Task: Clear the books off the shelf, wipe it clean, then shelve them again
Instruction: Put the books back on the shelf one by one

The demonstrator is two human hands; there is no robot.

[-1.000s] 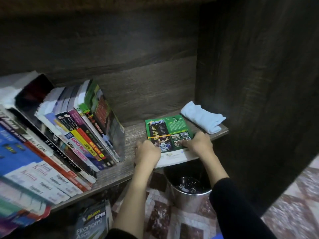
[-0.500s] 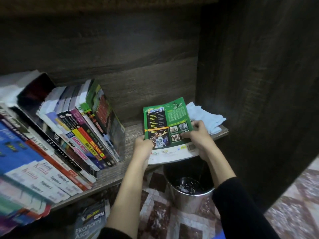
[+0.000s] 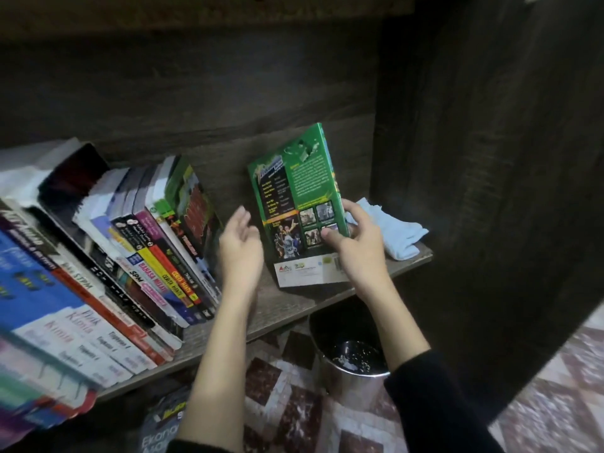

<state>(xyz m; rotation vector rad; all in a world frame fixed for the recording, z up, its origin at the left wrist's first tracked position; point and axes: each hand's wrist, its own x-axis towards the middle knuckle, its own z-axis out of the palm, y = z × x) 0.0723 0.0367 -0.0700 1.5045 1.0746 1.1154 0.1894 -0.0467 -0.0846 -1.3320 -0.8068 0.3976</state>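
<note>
A green book (image 3: 295, 197) stands nearly upright on the wooden shelf (image 3: 287, 302), its back cover facing me. My right hand (image 3: 358, 246) grips its lower right edge, thumb on the cover. My left hand (image 3: 240, 246) hovers with relaxed fingers between the green book and a row of books (image 3: 157, 243) that leans left across the shelf's left part. A light blue cloth (image 3: 395, 233) lies crumpled on the shelf's right end, behind my right hand.
The dark side panel (image 3: 474, 191) of the bookcase closes the shelf on the right. Below the shelf, a metal bucket (image 3: 353, 361) with dark water stands on the patterned floor. A book (image 3: 163, 429) lies on the floor at the bottom left.
The green book went from lying flat to nearly upright. My left hand let go of it and moved left; my right hand still holds it.
</note>
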